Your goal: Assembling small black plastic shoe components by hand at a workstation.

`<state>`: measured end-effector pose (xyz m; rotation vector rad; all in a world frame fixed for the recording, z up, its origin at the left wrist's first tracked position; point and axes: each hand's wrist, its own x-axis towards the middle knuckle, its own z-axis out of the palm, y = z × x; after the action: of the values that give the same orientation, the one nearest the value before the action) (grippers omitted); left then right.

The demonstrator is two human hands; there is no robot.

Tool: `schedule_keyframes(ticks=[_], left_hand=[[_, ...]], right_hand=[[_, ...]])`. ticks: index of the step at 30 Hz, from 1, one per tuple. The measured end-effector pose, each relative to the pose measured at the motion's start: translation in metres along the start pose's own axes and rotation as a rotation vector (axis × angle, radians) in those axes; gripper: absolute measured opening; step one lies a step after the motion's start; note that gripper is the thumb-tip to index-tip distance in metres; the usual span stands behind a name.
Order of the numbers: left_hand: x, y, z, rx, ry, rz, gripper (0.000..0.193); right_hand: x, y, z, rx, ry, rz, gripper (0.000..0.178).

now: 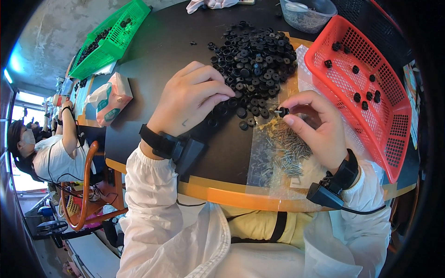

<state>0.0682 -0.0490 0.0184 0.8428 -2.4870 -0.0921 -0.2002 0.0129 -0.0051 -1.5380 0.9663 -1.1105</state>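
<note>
My right hand (322,125) pinches a small black knob (284,111) between thumb and fingertips, with a metal screw shank poking out on its left. Below it, a heap of loose silver screws (289,150) lies on clear plastic sheeting by the table edge. My left hand (190,95) hovers by the near left side of a large pile of round black parts (255,60), many with a centre hole. Its fingers are curled and the thumb is drawn in toward them; whatever may be between the fingertips is hidden.
At right, a red mesh basket (356,127) holds several black knobs. A clear tub (303,25) stands behind it. On the dark table (153,69) are a tissue box (121,99) and a green basket (112,50) of black parts. Another person (60,155) works at far left, near an orange chair (65,185).
</note>
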Motion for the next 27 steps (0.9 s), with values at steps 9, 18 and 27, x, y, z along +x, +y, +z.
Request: schedule_keyframes(ticks=[9, 18, 27], left_hand=[[-0.001, 0.01, -0.001, -0.197, -0.143, 0.003, 0.023], [0.002, 0.014, 0.003, -0.22, -0.147, 0.024, 0.027], [-0.002, 0.011, 0.007, -0.15, -0.146, 0.033, 0.026]], right_hand=[[0.001, -0.002, 0.0, -0.072, -0.014, -0.038, 0.021], [0.001, 0.002, -0.002, -0.104, -0.005, -0.071, 0.025], [0.002, 0.0, 0.0, -0.148, -0.025, -0.104, 0.026]])
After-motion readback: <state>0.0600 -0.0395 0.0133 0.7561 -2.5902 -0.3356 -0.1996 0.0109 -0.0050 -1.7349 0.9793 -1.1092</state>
